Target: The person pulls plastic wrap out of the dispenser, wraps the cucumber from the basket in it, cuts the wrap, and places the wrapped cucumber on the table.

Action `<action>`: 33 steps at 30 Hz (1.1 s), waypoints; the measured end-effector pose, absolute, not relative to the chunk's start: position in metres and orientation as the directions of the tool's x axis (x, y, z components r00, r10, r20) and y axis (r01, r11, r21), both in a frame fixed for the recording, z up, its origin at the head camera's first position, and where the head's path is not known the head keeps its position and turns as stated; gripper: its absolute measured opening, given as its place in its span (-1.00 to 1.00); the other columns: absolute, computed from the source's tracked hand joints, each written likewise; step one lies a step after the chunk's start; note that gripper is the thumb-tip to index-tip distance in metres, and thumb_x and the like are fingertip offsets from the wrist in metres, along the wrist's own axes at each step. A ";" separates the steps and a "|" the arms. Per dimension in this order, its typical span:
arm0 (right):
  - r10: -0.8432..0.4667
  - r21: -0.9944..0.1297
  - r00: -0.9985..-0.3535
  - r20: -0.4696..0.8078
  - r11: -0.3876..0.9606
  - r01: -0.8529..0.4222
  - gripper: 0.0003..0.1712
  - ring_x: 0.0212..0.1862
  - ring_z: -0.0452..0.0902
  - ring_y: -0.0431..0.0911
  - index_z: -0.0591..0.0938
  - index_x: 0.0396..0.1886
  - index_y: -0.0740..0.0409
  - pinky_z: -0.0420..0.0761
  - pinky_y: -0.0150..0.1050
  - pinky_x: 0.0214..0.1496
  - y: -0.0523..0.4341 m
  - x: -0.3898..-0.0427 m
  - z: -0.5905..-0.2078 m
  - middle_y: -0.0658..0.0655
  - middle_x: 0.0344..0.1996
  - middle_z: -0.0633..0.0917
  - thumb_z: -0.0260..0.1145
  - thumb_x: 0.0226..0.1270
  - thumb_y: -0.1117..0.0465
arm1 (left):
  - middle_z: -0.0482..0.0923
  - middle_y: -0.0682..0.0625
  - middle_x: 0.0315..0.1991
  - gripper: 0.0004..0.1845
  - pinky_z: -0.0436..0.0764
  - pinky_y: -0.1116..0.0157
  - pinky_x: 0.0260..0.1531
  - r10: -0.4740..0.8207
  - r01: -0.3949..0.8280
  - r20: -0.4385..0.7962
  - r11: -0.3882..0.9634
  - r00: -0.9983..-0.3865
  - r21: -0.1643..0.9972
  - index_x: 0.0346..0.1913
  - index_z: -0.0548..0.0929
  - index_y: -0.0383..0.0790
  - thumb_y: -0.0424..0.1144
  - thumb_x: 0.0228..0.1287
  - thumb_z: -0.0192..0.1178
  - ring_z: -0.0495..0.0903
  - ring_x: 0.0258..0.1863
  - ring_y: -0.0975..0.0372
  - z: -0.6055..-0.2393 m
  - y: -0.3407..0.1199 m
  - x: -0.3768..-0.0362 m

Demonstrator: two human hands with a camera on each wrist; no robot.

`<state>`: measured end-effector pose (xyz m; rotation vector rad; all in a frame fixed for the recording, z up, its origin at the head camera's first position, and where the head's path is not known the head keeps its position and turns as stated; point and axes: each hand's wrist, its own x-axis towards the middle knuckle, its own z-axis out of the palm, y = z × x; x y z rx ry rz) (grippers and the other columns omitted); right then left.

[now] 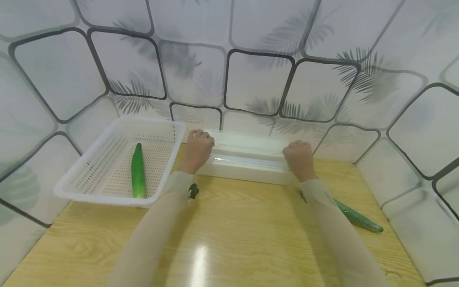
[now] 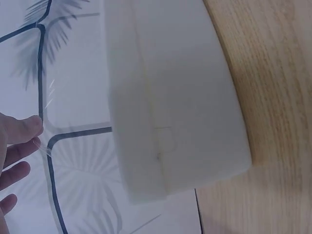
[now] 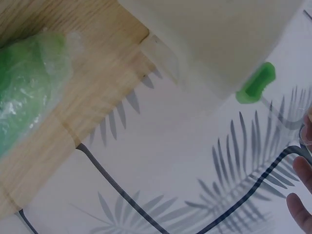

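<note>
Both hands at the white cling-film dispenser box (image 1: 247,161), back of table (image 1: 229,239) against the wall. My left hand (image 1: 198,148) and right hand (image 1: 299,157) each pinch the clear film edge. Risk: uneven pull could wrinkle the film or slide the box. 1 wrapped cucumber (image 1: 358,218) lies right, 1 cucumber in the basket (image 1: 68,187)

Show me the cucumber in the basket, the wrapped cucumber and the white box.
bare cucumber (image 1: 138,172), head view, middle of its length
wrapped cucumber (image 1: 358,218), head view, its visible end
white box (image 1: 247,159), head view, front wall
</note>
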<state>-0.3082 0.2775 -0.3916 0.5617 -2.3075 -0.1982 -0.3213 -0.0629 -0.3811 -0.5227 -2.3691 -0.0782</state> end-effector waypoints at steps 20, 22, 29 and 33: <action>-0.405 0.239 -0.535 0.741 0.904 -0.354 -0.90 -0.28 0.60 0.17 0.67 -0.52 0.24 0.56 0.10 -0.19 0.272 -0.289 -0.364 0.23 -0.44 0.73 0.35 0.10 0.28 | 0.73 -0.02 -0.33 -0.91 0.47 0.11 0.06 0.322 0.409 0.714 0.911 -0.621 -0.055 -0.36 0.73 -0.16 -0.22 0.13 0.30 0.61 -0.20 0.10 -0.360 -0.068 -0.309; -0.406 0.240 -0.530 0.745 0.904 -0.354 -0.89 -0.28 0.59 0.18 0.67 -0.51 0.24 0.56 0.11 -0.18 0.272 -0.288 -0.362 0.24 -0.44 0.73 0.36 0.10 0.27 | 0.73 -0.03 -0.33 -0.92 0.47 0.10 0.07 0.314 0.411 0.721 0.911 -0.618 -0.045 -0.37 0.73 -0.17 -0.24 0.12 0.30 0.61 -0.20 0.10 -0.358 -0.069 -0.308; -0.396 0.239 -0.501 0.769 0.906 -0.349 -0.89 -0.29 0.58 0.18 0.65 -0.53 0.24 0.56 0.11 -0.20 0.271 -0.288 -0.357 0.24 -0.47 0.72 0.33 0.11 0.29 | 0.72 -0.04 -0.33 -0.93 0.48 0.09 0.02 0.300 0.431 0.742 0.902 -0.600 -0.016 -0.39 0.72 -0.17 -0.25 0.08 0.33 0.61 -0.21 0.07 -0.352 -0.073 -0.305; -0.384 0.227 -0.498 0.777 0.910 -0.347 -0.89 -0.29 0.56 0.17 0.65 -0.53 0.25 0.55 0.11 -0.20 0.270 -0.288 -0.354 0.24 -0.46 0.71 0.31 0.12 0.30 | 0.72 -0.03 -0.32 -0.92 0.48 0.09 0.06 0.300 0.430 0.735 0.903 -0.608 -0.012 -0.38 0.71 -0.17 -0.23 0.09 0.33 0.61 -0.16 0.07 -0.349 -0.074 -0.305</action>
